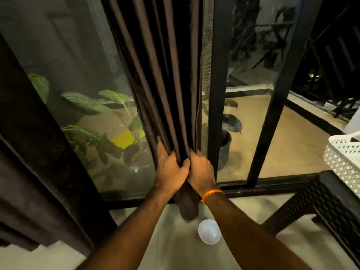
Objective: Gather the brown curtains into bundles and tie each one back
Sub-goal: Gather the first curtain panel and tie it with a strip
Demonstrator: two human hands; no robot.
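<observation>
Both hands are on it, right in the middle of the view: the brown curtain (163, 75) hangs down in front of the glass door, its pleats drawn in to a narrow bundle low down. The left hand (170, 170) is clamped on the left side of the bundle, fingers dug into the folds and thumb pressed across the front. The right hand (200, 170) is wrapped round the right side, closed on the cloth, and the two hands touch each other thumb to thumb. An orange thread band (211, 194) sits on the right wrist. Below the hands the curtain's tail (188, 209) hangs out as a short dark stub just above the pale floor. A white ball (209, 231) lies on that floor, just beneath the tail and beside the right forearm. A second brown curtain (35, 172) hangs at the far left edge, loose and untied, well apart from the hands. Behind the glass, leafy potted plants (83, 106) stand on the balcony. The black door frame (217, 94) rises just right of the bundle. A dark woven chair (321, 201) stands at right, a white perforated basket (342, 158) beyond it.
</observation>
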